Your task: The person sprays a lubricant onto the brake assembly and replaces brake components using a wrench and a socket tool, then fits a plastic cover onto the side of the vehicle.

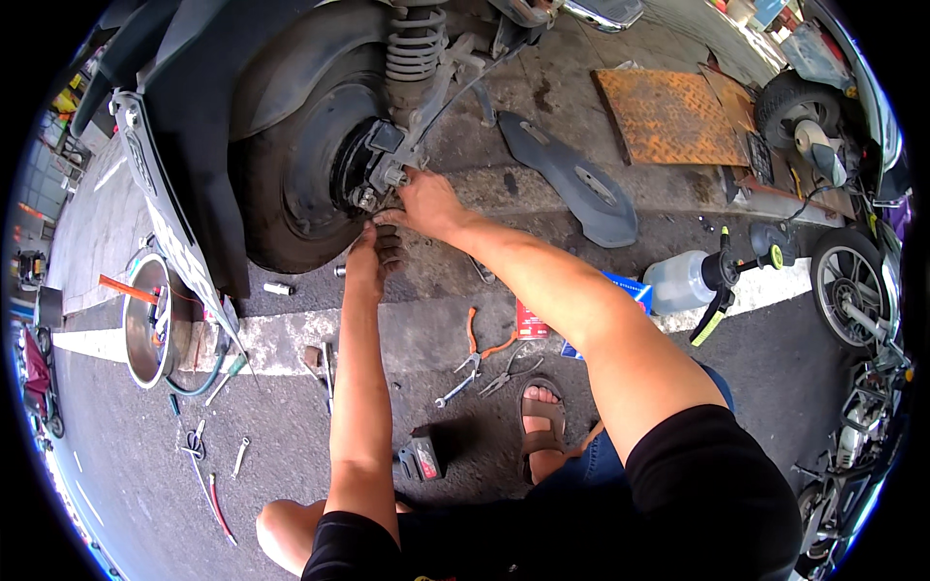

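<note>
My right hand (431, 203) has its fingers curled against the metal brake caliper assembly (378, 160) at the hub of a wheel with a black tyre (271, 232); what they grip is hidden. Just below, my left hand (376, 250) is raised with its grease-darkened fingers bent near my right thumb; anything inside them is too hidden to make out. A coil spring (413, 48) stands above the wheel. On the ground under my arms lie orange-handled pliers (473, 334), a wrench (455, 387), a small silver socket (278, 289) and a black power-tool battery (426, 455).
A steel bowl of tools (145, 358) sits at left beside a leaning body panel (174, 223). At right are a dark plastic panel (567, 184), a rusty plate (668, 116), a pump sprayer (678, 286) and motorbike wheels (843, 286). Several hand tools (242, 455) lie lower left.
</note>
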Available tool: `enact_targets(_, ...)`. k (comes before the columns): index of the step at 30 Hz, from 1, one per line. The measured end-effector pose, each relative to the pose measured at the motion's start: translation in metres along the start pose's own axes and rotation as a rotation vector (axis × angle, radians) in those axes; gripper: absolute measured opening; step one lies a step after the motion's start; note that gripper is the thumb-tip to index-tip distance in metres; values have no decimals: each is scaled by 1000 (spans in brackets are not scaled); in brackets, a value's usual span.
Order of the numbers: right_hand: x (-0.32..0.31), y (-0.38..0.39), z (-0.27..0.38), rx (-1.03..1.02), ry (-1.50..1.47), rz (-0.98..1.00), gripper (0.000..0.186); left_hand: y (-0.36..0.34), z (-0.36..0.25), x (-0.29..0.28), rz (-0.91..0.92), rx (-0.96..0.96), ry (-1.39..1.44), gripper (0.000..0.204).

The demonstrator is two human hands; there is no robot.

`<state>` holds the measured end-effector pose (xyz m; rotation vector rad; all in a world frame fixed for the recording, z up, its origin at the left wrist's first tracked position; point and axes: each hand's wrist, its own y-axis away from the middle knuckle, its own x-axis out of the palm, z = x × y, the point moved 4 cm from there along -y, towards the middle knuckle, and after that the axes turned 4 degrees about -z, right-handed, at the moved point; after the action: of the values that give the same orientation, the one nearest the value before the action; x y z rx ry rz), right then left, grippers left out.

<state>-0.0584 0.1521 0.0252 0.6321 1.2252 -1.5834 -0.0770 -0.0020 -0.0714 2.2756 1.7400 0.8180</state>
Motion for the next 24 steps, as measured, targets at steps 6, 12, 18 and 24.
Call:
enact_targets(6, 0, 1, -1, -5, -43, -36, 63, -4, -7, 3, -40, 93, -128, 24)
enact_targets(12, 1, 3, -4, -33, -68, -90, 60, 15, -6, 14, 2, -29, 111, 23)
enact_targets(18, 0, 3, -3, -19, -21, -28, 64, 2, -9, 10, -24, 48, -83, 22)
enact_targets(24, -2, 3, -8, 27, -67, -40, 62, 5, -10, 13, -88, 353, -188, 21)
